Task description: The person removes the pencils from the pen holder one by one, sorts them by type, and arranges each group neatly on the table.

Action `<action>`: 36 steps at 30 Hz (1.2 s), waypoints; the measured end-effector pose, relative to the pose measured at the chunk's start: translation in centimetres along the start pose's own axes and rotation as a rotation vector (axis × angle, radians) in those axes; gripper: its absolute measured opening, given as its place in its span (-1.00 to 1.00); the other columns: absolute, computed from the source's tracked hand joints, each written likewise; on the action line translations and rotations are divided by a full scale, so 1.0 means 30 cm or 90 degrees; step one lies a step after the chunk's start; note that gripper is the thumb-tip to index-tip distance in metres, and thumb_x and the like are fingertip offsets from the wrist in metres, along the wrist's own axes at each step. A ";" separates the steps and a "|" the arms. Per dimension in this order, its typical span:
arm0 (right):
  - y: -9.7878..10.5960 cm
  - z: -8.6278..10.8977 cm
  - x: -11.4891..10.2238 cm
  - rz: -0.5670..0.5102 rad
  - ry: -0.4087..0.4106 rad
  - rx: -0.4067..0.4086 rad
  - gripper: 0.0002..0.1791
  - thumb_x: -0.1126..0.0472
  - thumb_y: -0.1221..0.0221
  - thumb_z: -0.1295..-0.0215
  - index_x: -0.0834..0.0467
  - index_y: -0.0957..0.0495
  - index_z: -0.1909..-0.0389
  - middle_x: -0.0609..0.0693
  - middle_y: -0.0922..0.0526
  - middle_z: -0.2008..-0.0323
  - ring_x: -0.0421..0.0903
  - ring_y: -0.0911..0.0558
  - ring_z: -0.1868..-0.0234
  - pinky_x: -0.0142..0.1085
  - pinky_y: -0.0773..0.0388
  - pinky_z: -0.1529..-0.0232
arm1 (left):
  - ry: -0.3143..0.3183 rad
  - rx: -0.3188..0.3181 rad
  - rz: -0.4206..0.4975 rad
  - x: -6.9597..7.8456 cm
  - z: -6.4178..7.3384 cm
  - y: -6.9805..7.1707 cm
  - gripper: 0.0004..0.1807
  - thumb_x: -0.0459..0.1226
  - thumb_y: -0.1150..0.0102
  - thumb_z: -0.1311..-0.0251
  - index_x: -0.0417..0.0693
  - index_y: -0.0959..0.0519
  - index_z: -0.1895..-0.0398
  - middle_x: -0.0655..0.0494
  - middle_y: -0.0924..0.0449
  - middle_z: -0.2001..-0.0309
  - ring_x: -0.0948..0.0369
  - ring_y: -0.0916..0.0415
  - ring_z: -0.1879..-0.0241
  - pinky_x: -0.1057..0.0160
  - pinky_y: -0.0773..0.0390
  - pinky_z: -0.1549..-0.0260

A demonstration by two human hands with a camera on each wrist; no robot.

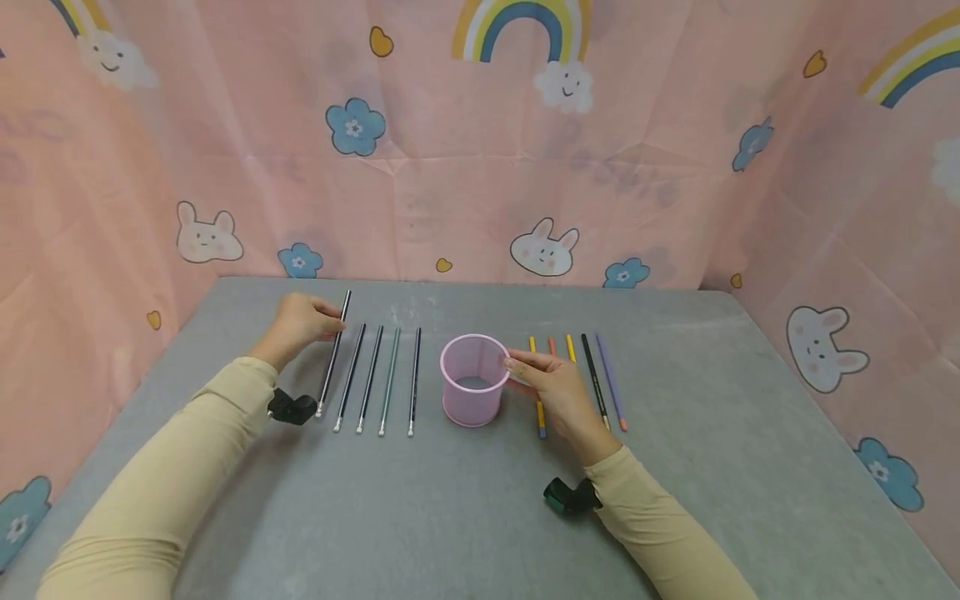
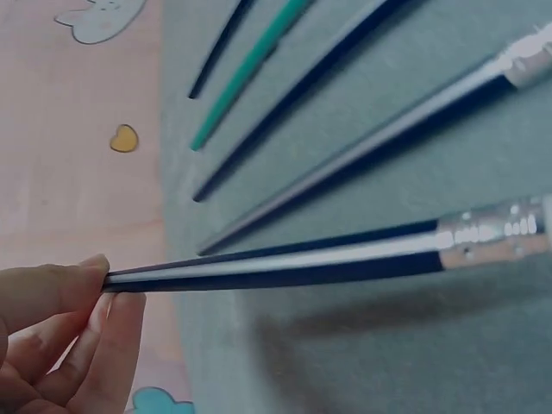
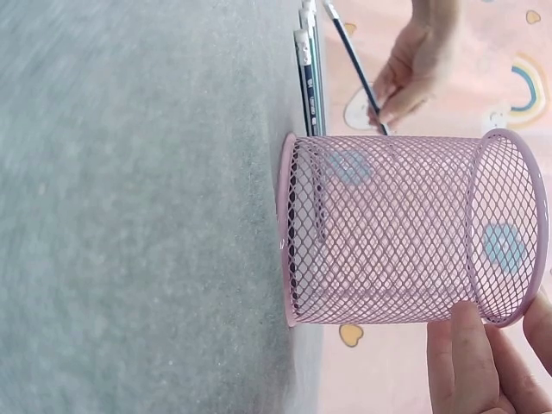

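Note:
My left hand (image 1: 298, 327) pinches a dark pencil (image 1: 331, 364) near its far end. In the left wrist view this pencil (image 2: 302, 263) is raised off the table, its metal ferrule towards the camera and a shadow beneath it. With thumb and fingers my right hand (image 1: 562, 396) grips the rim of a pink mesh pen cup (image 1: 471, 404), which stands upright mid-table. In the right wrist view the cup (image 3: 388, 228) holds no pencils. Between left hand and cup lie several more pencils in a row, one of them a green pencil (image 1: 390, 379).
Right of the cup is a second row, partly behind my right hand: a yellow pencil (image 1: 541, 421), an orange one, another yellow, a black pencil (image 1: 595, 379) and a purple pencil (image 1: 611, 383). The grey table (image 1: 450, 517) ends at a pink patterned curtain (image 1: 450, 200).

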State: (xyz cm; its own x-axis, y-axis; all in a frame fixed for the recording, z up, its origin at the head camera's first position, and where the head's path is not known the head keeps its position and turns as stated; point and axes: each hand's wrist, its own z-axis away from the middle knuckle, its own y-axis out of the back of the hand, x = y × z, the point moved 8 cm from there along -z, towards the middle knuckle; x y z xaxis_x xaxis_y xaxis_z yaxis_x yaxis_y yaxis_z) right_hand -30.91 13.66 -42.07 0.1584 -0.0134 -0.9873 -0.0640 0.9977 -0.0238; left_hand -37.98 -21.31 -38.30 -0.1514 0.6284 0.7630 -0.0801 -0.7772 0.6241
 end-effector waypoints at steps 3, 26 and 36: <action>0.002 0.002 -0.001 0.000 0.000 -0.001 -0.59 0.27 -0.23 -0.36 0.39 -0.54 -0.16 0.01 -0.75 0.00 -0.21 -0.72 0.02 -0.21 -0.62 -0.10 | 0.016 -0.003 -0.019 -0.032 -0.008 -0.005 -0.64 -0.35 -0.24 -0.27 -0.41 -0.58 -0.07 -0.34 -0.60 -0.08 0.09 -0.65 0.15 0.12 -0.69 0.03; 0.055 0.000 -0.034 0.082 0.012 -0.008 -0.53 0.16 -0.22 -0.39 0.36 -0.52 -0.20 0.17 -0.65 -0.15 -0.11 -0.69 -0.07 -0.11 -0.60 -0.17 | 0.014 0.022 -0.104 -0.080 -0.033 -0.029 -0.62 -0.26 -0.10 -0.35 -0.47 -0.56 -0.01 -0.30 -0.63 0.09 0.02 -0.54 0.20 0.14 -0.59 0.21; 0.429 -0.162 -0.251 0.805 0.319 0.178 -0.28 -0.01 0.10 -0.57 0.34 0.01 -0.53 0.37 0.02 -0.54 0.36 -0.13 -0.50 0.30 -0.05 -0.47 | -0.341 0.337 -0.430 0.059 -0.027 0.154 -0.40 -0.23 -0.03 -0.38 -0.52 -0.30 -0.33 -0.45 -0.18 -0.43 -0.28 -0.10 -0.46 -0.18 -0.18 -0.45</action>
State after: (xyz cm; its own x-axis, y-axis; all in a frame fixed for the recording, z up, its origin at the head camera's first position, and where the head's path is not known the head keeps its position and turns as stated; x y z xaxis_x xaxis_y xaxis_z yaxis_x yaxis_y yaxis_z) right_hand -37.72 26.28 -35.70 -0.2294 0.9361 -0.2666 0.3096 0.3299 0.8918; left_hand -39.42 -23.84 -34.20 0.2362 0.9646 0.1172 0.4810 -0.2209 0.8484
